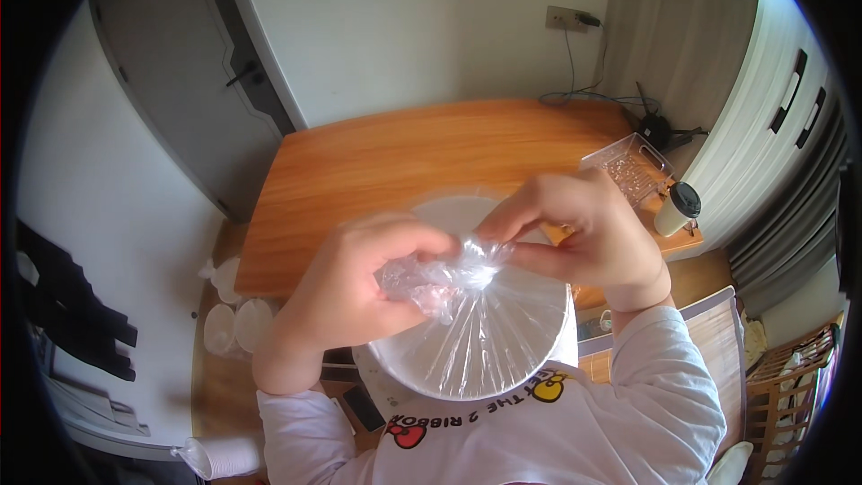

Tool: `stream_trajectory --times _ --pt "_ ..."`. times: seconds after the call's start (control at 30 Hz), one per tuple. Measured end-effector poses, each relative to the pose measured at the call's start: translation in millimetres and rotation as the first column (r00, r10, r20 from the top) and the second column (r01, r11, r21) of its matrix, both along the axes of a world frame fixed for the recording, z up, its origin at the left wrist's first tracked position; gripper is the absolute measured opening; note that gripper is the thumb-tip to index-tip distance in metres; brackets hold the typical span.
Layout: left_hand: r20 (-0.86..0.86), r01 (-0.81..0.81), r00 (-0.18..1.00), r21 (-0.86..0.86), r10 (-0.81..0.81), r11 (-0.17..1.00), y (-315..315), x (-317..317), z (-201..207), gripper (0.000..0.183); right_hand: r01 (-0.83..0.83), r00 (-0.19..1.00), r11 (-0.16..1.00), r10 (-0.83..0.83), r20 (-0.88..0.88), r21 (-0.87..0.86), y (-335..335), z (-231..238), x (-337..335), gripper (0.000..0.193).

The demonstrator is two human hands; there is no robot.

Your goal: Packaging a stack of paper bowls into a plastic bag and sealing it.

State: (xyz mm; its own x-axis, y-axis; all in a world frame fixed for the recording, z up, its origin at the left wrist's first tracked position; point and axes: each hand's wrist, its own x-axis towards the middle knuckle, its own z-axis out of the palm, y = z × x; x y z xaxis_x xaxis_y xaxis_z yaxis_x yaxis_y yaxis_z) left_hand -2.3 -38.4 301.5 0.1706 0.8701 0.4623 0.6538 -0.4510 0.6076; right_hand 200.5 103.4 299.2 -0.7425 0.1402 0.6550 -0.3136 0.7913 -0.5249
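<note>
A clear plastic bag (476,341) is drawn tight over a large round white object (558,332) held close in front of my body. Its pleats run inward to a twisted, bunched neck. My left hand (364,274) is closed around the loose, crumpled end of the bag, left of the twist. From the right, my right hand (575,229) pinches the neck between thumb and fingers. Under the plastic, I cannot make out whether the white object is one piece or a stack.
Beyond my hands spreads a wooden table (377,162). On its right side are a clear basket (628,171), a lidded paper cup (678,208) and a black router with cables (660,130). Several white wrapped bundles (238,323) sit on the floor at left; a wrapped white stack (232,456) lies lower left.
</note>
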Motion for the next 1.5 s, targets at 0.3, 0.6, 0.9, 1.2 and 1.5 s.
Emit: stream_trajectory --times 0.3,0.6,0.9,1.2,1.5 --pt "0.031 0.027 0.999 -0.02 -0.026 0.999 -1.6 -2.3 -6.8 0.037 -0.071 0.97 0.998 0.069 -0.232 0.0 3.8 -23.2 -0.4 0.015" --pt "0.156 -0.036 0.987 0.052 0.027 0.998 -2.1 17.2 -8.0 0.033 0.122 0.957 0.987 -0.144 -0.252 -0.101 -11.9 -14.7 -2.6 0.02" --pt "-0.254 -0.002 0.965 0.221 0.059 0.975 -20.0 28.6 1.6 0.043 0.131 0.953 0.989 -0.146 -0.265 -0.073 -18.8 -17.7 -3.0 0.017" --pt "-0.2 -0.173 0.959 0.147 0.2 0.974 -40.6 37.6 -8.3 0.047 0.129 0.977 0.991 -0.121 -0.178 0.036 -27.0 -14.0 1.3 0.018" --pt "0.018 -0.087 0.996 0.03 0.086 0.996 -33.7 35.0 -14.7 0.031 0.078 0.983 0.997 -0.081 -0.165 -0.024 -40.4 -12.1 6.0 0.017"
